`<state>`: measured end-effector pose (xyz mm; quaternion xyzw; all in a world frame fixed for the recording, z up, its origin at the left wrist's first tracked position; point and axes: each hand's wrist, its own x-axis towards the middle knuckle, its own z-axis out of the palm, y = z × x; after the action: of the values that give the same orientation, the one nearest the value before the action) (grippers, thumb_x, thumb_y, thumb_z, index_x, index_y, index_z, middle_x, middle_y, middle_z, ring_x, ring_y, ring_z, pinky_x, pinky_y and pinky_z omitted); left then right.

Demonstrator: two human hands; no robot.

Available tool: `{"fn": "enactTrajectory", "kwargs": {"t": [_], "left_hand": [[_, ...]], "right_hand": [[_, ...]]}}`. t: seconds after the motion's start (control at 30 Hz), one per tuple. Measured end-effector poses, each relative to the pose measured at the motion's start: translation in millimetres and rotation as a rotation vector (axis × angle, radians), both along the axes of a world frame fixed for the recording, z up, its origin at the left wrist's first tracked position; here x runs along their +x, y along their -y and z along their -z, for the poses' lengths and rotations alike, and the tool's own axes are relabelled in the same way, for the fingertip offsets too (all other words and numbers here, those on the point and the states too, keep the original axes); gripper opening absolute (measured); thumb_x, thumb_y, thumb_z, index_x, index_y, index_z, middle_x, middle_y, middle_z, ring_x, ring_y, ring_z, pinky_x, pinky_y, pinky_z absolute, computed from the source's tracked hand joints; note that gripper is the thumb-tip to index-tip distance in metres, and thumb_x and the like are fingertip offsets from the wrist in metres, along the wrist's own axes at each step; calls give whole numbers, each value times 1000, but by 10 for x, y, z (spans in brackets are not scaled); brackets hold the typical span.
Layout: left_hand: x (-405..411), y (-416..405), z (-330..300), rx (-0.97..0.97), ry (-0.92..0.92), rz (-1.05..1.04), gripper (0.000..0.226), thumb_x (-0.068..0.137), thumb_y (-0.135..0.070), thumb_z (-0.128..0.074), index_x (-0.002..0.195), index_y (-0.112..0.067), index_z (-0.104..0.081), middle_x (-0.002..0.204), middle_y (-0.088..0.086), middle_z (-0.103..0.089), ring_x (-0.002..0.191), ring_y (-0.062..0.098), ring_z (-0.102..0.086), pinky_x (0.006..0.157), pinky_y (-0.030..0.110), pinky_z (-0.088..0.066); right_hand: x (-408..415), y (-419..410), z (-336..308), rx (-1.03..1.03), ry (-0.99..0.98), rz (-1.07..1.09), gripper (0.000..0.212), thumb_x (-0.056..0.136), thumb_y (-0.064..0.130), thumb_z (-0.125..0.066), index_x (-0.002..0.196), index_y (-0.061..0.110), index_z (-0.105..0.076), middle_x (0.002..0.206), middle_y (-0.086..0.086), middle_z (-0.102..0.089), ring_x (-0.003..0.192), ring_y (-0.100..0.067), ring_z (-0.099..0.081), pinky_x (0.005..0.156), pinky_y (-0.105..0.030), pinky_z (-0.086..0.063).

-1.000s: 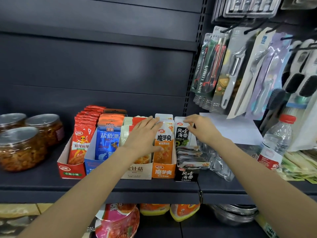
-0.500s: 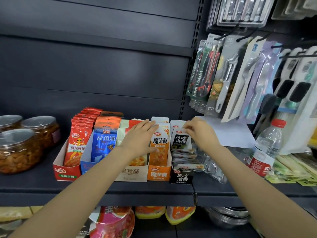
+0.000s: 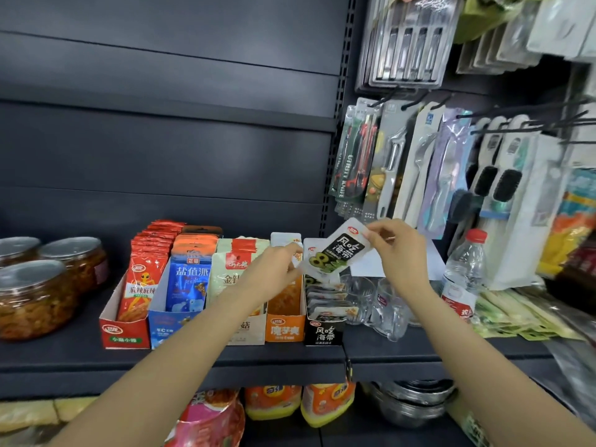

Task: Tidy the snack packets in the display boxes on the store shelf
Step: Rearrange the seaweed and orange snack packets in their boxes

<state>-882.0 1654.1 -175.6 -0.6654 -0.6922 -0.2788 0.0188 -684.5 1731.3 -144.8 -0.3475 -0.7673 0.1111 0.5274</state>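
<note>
I see five display boxes side by side on the dark shelf (image 3: 193, 359), open fronts facing me. From the left: a red box (image 3: 124, 332) with red packets (image 3: 142, 279) standing upright, a blue box (image 3: 164, 330) with blue packets (image 3: 188, 285), a pale box (image 3: 248, 332) with cream packets (image 3: 232, 269), an orange box (image 3: 285, 329), and a black box (image 3: 324, 332) at the right end whose packets (image 3: 325, 301) lie slumped flat in a stack. One black-and-white seaweed packet (image 3: 338, 253) is lifted above that black box, tilted to the right, pinched at its lower left and upper right corners.
</note>
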Motion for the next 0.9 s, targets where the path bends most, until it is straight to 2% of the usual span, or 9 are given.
{"fn": "enactTrajectory", "kwargs": {"t": [0.1,0.2,0.33,0.47,0.57,0.63,0.7,0.8,0.9], "left_hand": [[26,14,-14,-13,378,-9,26,95,-20,-54,118,-9,-58,93,10,-71,69,13,-66,63,26,-53],[7,91,-58,16,886,4,21,95,-17,-54,101,0,-65,95,12,-72,74,14,-69,69,25,-56],[-14,263,-97,26,1256,75,22,95,-19,-54,109,-4,-63,98,10,-72,88,17,-70,73,23,-55],[-55,389,-85,43,1548,94,31,92,-34,-56,106,-7,-59,100,11,-70,94,19,-67,80,27,-54],[-114,446,-40,59,1593,100,24,91,-30,-58,102,-9,-62,98,8,-72,93,16,-68,80,27,-55],[-139,478,-18,59,1600,129,17,91,-23,-59,100,-11,-66,98,6,-73,92,14,-68,78,26,-55],[-146,508,-4,54,1567,162,15,90,-16,-61,101,-12,-69,103,5,-72,96,14,-67,82,28,-54],[-126,541,21,47,1418,153,26,88,-2,-61,111,-15,-65,109,7,-69,104,19,-64,83,30,-55],[-103,547,38,90,1165,109,40,84,2,-64,115,-23,-62,117,6,-61,110,23,-60,89,36,-54]], "right_hand": [[51,55,-74,-150,-205,-106,10,87,10,-64,79,15,-67,73,3,-66,68,-9,-58,66,-21,-47],[100,96,-86,-240,-322,-183,7,86,10,-66,80,13,-68,70,0,-66,59,-1,-57,60,-13,-44],[145,169,-76,-234,-294,-171,7,83,12,-69,78,17,-70,71,3,-67,61,-1,-56,62,-12,-42],[138,252,-38,-307,-220,-156,11,87,19,-66,76,17,-69,64,7,-63,54,1,-50,58,-10,-40],[105,311,8,-416,-181,-182,19,90,15,-59,73,17,-69,68,2,-68,56,-4,-56,62,-18,-43],[86,359,24,-573,-269,-239,25,91,12,-50,76,13,-70,77,-1,-72,66,-9,-59,67,-23,-45],[79,380,56,-698,-362,-306,24,91,15,-51,83,10,-72,81,-2,-72,74,-13,-61,70,-25,-46],[70,341,146,-698,-393,-319,10,88,14,-63,86,15,-72,89,-3,-68,84,-18,-62,73,-28,-49],[78,280,201,-672,-343,-365,28,86,2,-63,107,20,-65,95,-6,-64,91,-23,-61,81,-33,-51]]}}
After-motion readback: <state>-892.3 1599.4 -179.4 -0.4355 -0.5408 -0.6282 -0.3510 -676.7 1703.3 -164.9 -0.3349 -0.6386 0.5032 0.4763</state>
